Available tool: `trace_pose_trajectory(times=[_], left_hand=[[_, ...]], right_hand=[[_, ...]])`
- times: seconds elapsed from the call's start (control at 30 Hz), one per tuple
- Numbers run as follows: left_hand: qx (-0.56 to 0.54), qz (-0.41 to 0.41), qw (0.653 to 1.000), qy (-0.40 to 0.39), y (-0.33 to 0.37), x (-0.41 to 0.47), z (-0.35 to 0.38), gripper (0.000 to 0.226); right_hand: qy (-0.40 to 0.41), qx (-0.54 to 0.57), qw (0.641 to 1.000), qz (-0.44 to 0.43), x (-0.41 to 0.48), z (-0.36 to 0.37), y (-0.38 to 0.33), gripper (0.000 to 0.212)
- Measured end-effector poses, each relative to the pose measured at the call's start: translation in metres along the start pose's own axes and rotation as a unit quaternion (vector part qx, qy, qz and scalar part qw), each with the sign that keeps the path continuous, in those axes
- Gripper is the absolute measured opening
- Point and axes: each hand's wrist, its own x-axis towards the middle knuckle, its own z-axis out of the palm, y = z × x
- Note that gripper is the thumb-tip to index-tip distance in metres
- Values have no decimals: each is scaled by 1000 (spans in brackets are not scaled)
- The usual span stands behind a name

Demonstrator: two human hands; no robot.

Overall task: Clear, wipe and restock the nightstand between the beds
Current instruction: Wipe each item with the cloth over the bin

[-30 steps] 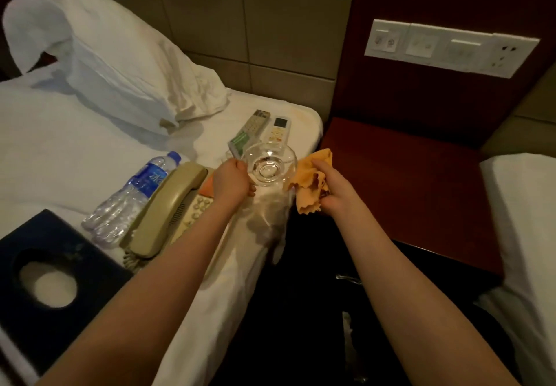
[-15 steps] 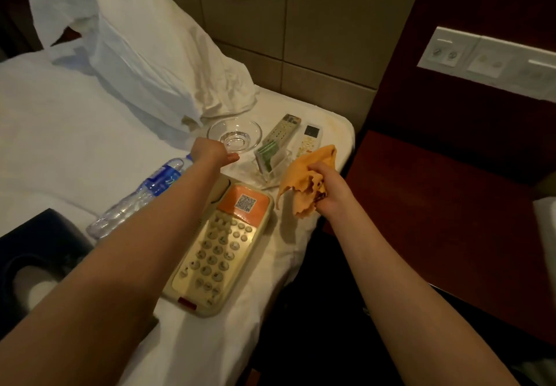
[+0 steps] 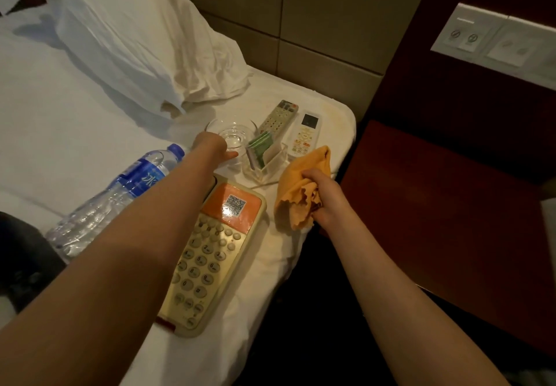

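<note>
The dark red nightstand (image 3: 436,205) stands bare at the right, beside the white bed (image 3: 60,121). A clear glass bowl (image 3: 239,136) sits on the bed near the pillow, and my left hand (image 3: 210,146) grips its near rim. My right hand (image 3: 329,196) hovers over the bed's edge, closed on a crumpled orange cloth (image 3: 301,190). On the bed also lie a beige phone (image 3: 210,253) with an orange label, a water bottle (image 3: 120,193), two remotes (image 3: 278,118) (image 3: 305,134) and a clear holder (image 3: 267,158) with green sachets.
A white pillow (image 3: 135,39) is bunched at the head of the bed. A white switch and socket panel (image 3: 496,42) is set in the dark wall panel above the nightstand. A dark box (image 3: 24,259) lies at the left edge. A dark gap separates bed and nightstand.
My left hand carried the glass bowl from beside the cloth to the bed near the pillow and set it down. The right hand kept the cloth. The view shifted left and closer.
</note>
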Motion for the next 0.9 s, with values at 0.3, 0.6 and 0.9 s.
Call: trace_pose_trajectory(times=[0.3, 0.6, 0.9], left_hand=[[-117, 24, 993, 26, -15, -1, -12, 29], [-178, 123, 972, 88, -87, -66, -24, 42], [-177, 77, 979, 66, -176, -99, -31, 37]], right_hand=[[4, -32, 999, -1, -14, 8, 6, 5], [-46, -156, 974, -156, -60, 57, 16, 37], [-130, -626, 634, -435, -47, 121, 64, 54]])
